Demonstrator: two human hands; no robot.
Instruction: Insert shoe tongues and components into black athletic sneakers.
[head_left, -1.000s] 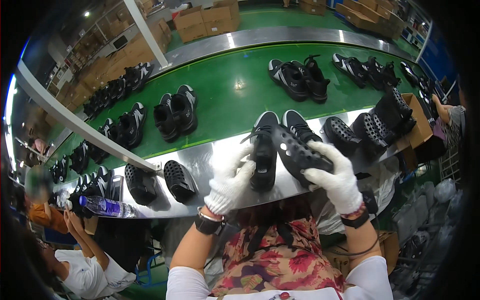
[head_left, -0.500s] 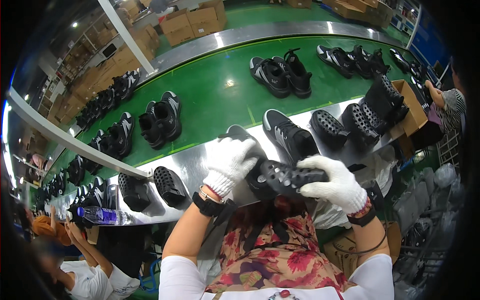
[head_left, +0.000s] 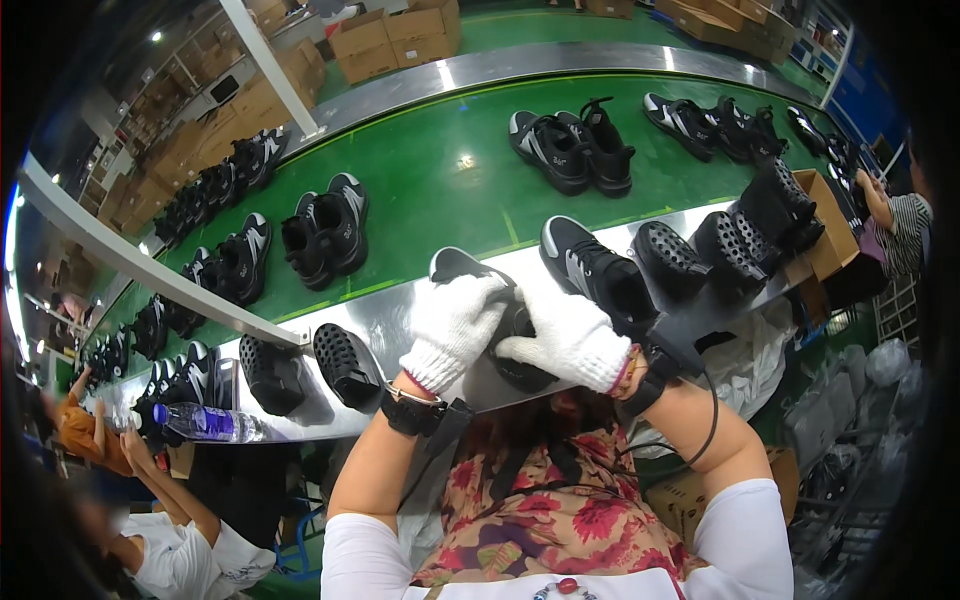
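Note:
Both my hands wear white knit gloves and hold one black sneaker [head_left: 505, 325] over the steel ledge [head_left: 390, 320] in front of me. My left hand [head_left: 452, 328] grips its left side, near the grey-edged heel. My right hand [head_left: 567, 335] covers its right side from above. Most of the shoe is hidden under the gloves. Just right of my hands a second black sneaker with a white sole [head_left: 598, 275] lies on the ledge.
Pairs of black sneakers [head_left: 325, 228] ride the green conveyor belt [head_left: 450, 190] beyond the ledge. Black perforated shoe forms [head_left: 345, 362] lie on the ledge left and right. A water bottle [head_left: 205, 422] lies at far left. Another person [head_left: 170, 545] sits to my left; cardboard boxes [head_left: 395, 35] stand behind.
I have brought the sneaker from the right toward the middle and lowered it to the ledge. Both gloves have closed over it, so less of the shoe shows.

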